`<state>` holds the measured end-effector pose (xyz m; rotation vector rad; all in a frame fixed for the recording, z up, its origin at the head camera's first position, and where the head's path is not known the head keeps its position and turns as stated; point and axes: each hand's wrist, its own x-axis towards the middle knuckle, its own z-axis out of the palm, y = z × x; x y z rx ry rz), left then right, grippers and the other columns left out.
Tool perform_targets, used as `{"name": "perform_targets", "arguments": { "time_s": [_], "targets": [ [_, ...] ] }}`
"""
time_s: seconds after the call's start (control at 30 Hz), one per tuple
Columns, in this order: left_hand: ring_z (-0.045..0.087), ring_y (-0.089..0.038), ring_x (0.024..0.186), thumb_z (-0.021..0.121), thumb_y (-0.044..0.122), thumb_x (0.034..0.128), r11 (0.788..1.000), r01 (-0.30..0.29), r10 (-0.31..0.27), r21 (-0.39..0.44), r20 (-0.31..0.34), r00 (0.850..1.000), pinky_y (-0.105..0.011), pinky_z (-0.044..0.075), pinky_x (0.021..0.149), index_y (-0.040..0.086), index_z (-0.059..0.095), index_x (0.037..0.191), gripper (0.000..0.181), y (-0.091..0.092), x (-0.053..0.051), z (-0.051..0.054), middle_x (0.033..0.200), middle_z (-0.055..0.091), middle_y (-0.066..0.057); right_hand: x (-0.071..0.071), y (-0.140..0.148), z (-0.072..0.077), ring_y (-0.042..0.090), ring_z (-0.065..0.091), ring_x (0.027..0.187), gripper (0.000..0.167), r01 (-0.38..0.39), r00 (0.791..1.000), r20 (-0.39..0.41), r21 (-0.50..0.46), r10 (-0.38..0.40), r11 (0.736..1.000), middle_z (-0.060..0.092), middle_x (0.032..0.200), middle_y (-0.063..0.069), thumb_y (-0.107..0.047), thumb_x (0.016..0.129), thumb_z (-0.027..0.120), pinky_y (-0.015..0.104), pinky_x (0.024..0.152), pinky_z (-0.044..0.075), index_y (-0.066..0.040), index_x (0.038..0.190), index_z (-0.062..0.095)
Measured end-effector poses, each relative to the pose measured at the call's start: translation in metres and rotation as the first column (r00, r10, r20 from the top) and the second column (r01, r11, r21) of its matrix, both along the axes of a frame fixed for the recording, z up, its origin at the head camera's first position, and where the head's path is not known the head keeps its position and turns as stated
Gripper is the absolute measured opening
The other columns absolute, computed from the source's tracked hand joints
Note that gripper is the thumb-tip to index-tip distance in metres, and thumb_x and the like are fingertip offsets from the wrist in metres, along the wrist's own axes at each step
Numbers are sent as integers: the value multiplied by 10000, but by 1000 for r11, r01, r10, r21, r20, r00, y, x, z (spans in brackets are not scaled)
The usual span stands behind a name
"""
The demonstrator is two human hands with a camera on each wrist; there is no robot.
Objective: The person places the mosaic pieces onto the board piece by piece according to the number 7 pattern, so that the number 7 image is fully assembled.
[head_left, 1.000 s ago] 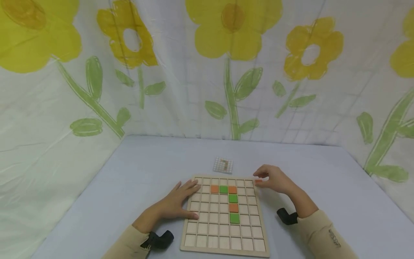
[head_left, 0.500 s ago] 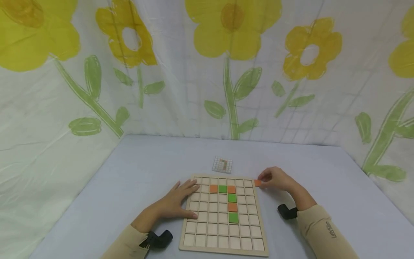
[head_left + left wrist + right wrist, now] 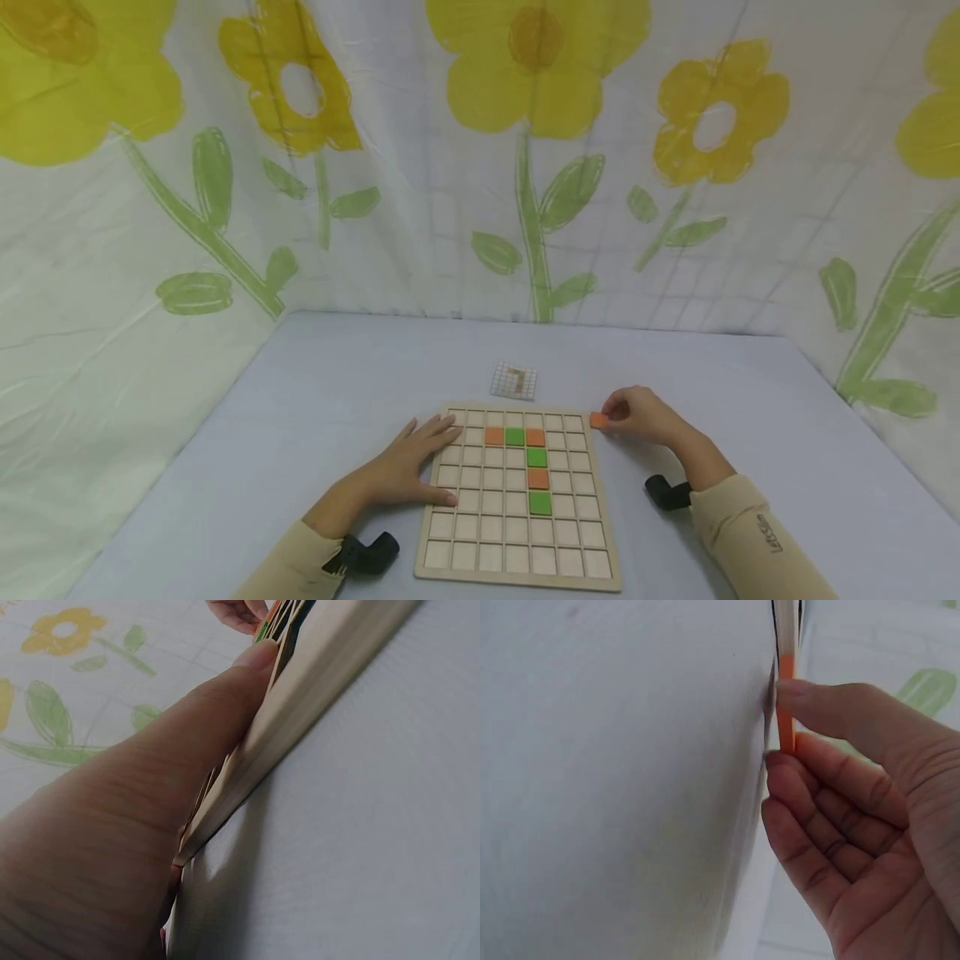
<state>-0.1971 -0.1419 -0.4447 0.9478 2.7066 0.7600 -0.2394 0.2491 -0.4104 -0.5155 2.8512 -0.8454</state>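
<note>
My right hand [image 3: 640, 415] pinches an orange square tile [image 3: 597, 420] between thumb and fingers, beside the far right corner of a wooden grid board [image 3: 480, 577]. Edge-on in the right wrist view, the same tile [image 3: 786, 712] shows between the thumb and curled fingers. My left hand [image 3: 407, 467] rests on the board's left edge with its fingers spread. In the left wrist view its thumb [image 3: 217, 697] lies over the wooden rim. Orange and green tiles, such as a green tile [image 3: 540, 503], form a row and a column in the grid.
A small card [image 3: 514, 381] with a printed grid pattern lies behind the board on the pale tabletop [image 3: 360, 358]. A flowered curtain [image 3: 420, 208] hangs around the table. A black wrist mount [image 3: 667, 492] sits at the right sleeve.
My right thumb and fingers have come together on the orange tile, and more of its face shows beside the board's corner. My left hand has stayed on the board.
</note>
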Motion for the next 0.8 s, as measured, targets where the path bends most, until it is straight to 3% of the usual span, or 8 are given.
{"name": "perform_targets", "arguments": {
  "time_s": [0.33,0.8],
  "targets": [
    [135,-311,1447,692,625,687,1000,-1,1,7,2,1000,-555,6,1173,137,323,1455,982,-1,0,0,1555,213,-82,7,0,6,129,586,790,131,-26,999,-20,-24,26,999,658,854,47,-56,768,728,254,669,512,-21,877,667],
    [146,-329,1441,706,597,692,1000,2,-2,7,6,1000,-565,14,1169,108,335,1447,974,0,2,4,1549,223,-107,28,-17,20,137,582,813,185,-88,995,-57,-36,85,996,669,899,43,-108,792,712,228,671,507,-15,948,677]
  ]
}}
